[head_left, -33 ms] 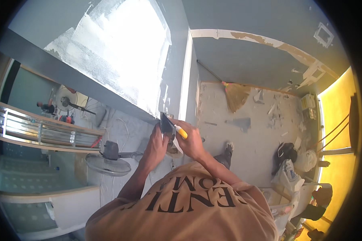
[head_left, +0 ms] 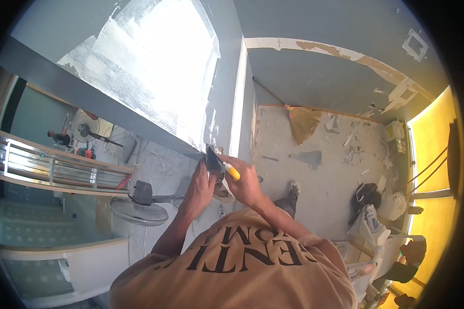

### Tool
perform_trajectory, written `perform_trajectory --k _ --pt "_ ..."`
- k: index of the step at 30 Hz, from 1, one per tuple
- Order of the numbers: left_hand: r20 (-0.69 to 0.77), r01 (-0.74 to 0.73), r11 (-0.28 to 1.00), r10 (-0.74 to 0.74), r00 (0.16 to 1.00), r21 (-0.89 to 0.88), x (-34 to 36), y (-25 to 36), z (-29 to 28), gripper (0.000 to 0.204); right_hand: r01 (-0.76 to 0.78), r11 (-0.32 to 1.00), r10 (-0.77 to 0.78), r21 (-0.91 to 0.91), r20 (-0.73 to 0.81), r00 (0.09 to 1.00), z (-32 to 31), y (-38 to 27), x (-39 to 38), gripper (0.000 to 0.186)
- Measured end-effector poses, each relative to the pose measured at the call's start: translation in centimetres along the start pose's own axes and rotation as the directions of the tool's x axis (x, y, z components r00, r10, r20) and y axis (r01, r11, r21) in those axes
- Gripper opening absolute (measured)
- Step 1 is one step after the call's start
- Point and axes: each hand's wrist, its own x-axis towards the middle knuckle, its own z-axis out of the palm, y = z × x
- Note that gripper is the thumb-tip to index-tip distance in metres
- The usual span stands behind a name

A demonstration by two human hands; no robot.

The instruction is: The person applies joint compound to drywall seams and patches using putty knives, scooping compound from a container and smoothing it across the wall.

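Observation:
In front of my chest, both hands meet at the lower end of a wall patch of white filler (head_left: 160,67). My right hand (head_left: 246,184) is closed round a putty knife's yellow and white handle (head_left: 233,172). The knife's dark blade (head_left: 213,157) points up and left, towards the wall's edge. My left hand (head_left: 199,186) is closed on a dark flat piece right beside that blade. Its kind cannot be made out, as the fingers and the blade partly cover it.
A straw broom (head_left: 303,123) leans in the far corner, with scraps scattered on the floor (head_left: 288,170) near it. To my left stands a fan (head_left: 139,210), with loose cables close by. Bags (head_left: 368,226) and boxes (head_left: 395,138) line the right side.

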Motion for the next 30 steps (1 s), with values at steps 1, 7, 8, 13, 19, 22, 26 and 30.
perform_trajectory --k 1,7,8,13,19,22,26,30 --pt "0.001 -0.005 1.0 0.005 1.0 -0.008 0.3 0.2 -0.1 0.043 0.006 1.0 -0.006 0.001 -0.015 1.0 0.1 -0.2 -0.4 0.052" --pt "0.009 0.002 1.0 -0.002 1.0 0.007 0.0 0.9 -0.3 0.046 0.034 0.999 -0.034 0.014 -0.031 0.999 0.3 0.1 -0.6 0.053" --pt "0.007 0.0 1.0 0.0 1.0 0.006 0.1 0.9 -0.3 0.046 0.035 0.999 -0.034 0.013 -0.032 0.999 0.4 0.2 -0.7 0.053" --pt "-0.004 -0.015 0.999 0.015 1.0 0.041 0.1 1.1 -0.4 0.047 0.095 0.995 -0.095 -0.01 -0.062 0.994 0.3 1.1 -0.3 0.055" --pt "-0.005 -0.035 0.997 0.035 0.999 0.067 0.0 0.4 -0.2 0.047 0.041 0.999 -0.04 0.005 -0.038 0.998 0.3 1.0 -0.5 0.055" --pt "-0.012 -0.035 0.998 0.036 0.999 0.057 0.3 0.1 0.0 0.047 0.11 0.994 -0.11 0.003 -0.06 0.992 0.5 1.2 -0.4 0.056" --pt "-0.03 -0.038 0.998 0.04 0.999 0.039 0.3 0.2 0.0 0.044 0.117 0.993 -0.116 0.011 -0.048 0.992 0.3 1.1 0.0 0.056" --pt "0.012 0.05 0.999 -0.05 0.999 -0.009 0.2 1.9 -0.6 0.042 0.063 0.998 -0.062 0.024 -0.046 0.997 0.1 1.2 0.4 0.056"
